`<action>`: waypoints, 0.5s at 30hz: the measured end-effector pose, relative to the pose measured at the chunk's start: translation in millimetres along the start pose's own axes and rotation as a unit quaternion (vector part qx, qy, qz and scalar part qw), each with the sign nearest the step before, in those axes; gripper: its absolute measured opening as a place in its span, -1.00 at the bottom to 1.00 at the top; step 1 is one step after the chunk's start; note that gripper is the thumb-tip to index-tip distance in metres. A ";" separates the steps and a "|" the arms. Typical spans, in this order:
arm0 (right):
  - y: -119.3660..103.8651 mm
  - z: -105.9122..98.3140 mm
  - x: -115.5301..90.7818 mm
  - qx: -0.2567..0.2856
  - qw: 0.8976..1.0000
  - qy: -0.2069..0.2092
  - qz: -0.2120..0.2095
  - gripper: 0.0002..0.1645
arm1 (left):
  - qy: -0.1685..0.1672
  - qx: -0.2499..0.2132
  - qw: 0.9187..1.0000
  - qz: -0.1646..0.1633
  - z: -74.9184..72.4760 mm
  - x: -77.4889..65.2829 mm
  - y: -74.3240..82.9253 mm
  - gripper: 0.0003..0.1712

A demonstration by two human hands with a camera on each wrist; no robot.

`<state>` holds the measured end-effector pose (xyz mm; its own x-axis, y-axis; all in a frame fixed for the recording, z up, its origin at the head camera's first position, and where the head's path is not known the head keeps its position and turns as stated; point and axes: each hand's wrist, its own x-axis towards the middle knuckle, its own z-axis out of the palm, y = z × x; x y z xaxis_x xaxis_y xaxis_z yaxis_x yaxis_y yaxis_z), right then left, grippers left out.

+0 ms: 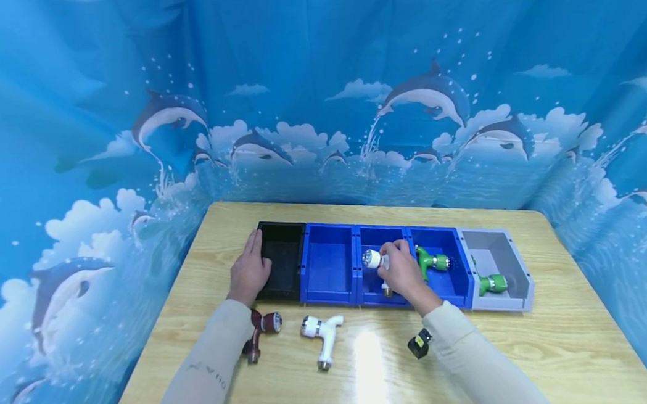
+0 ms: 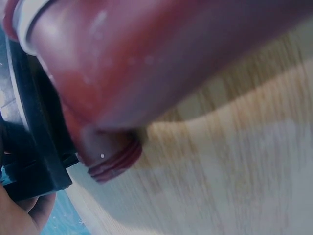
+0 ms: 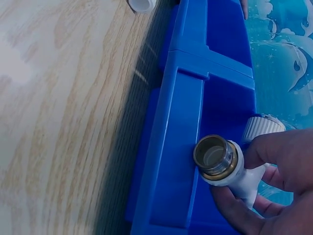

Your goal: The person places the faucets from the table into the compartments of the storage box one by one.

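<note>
Left hand [image 1: 250, 271], fingers extended, rests against rectangular black plastic bin [image 1: 282, 278]. Right hand [image 1: 404, 272] pinches branched white plastic tap [image 1: 371, 259] over 2nd blue plastic bin [image 1: 381, 232] rightward. Likely placing; next calls for loosening.

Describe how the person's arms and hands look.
The left sleeve and right sleeve are pale greyish, the left bearing small dark markings. A black device with a yellow label sits by the right cuff. Left hand and right hand are gloveless.
</note>
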<state>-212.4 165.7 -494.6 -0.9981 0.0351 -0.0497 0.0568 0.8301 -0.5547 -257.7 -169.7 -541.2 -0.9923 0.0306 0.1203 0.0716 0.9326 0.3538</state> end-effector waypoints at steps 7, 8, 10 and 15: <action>-0.8 0.6 1.1 -0.009 1.000 -0.002 0.009 -0.60 | -0.005 -0.002 1.000 -0.005 -0.8 1.7 1.5 -0.13; -1.0 0.6 1.3 -0.010 1.000 -0.001 0.008 -0.60 | -0.006 -0.002 1.000 -0.006 -1.1 1.6 1.6 -0.13; -1.0 0.7 1.6 -0.012 1.000 -0.002 0.009 -0.60 | -0.007 -0.002 1.000 -0.007 -1.5 1.2 1.6 -0.14; -1.0 1.0 2.8 -0.020 1.000 -0.006 0.014 -0.60 | -0.011 0.001 1.000 -0.007 -1.0 0.7 1.5 -0.13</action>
<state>-215.2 164.5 -495.0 -0.9958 0.0521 -0.0754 0.0838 0.8509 -0.5185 -258.1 -168.7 -539.7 -0.9952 0.0245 0.0945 0.0566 0.9334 0.3543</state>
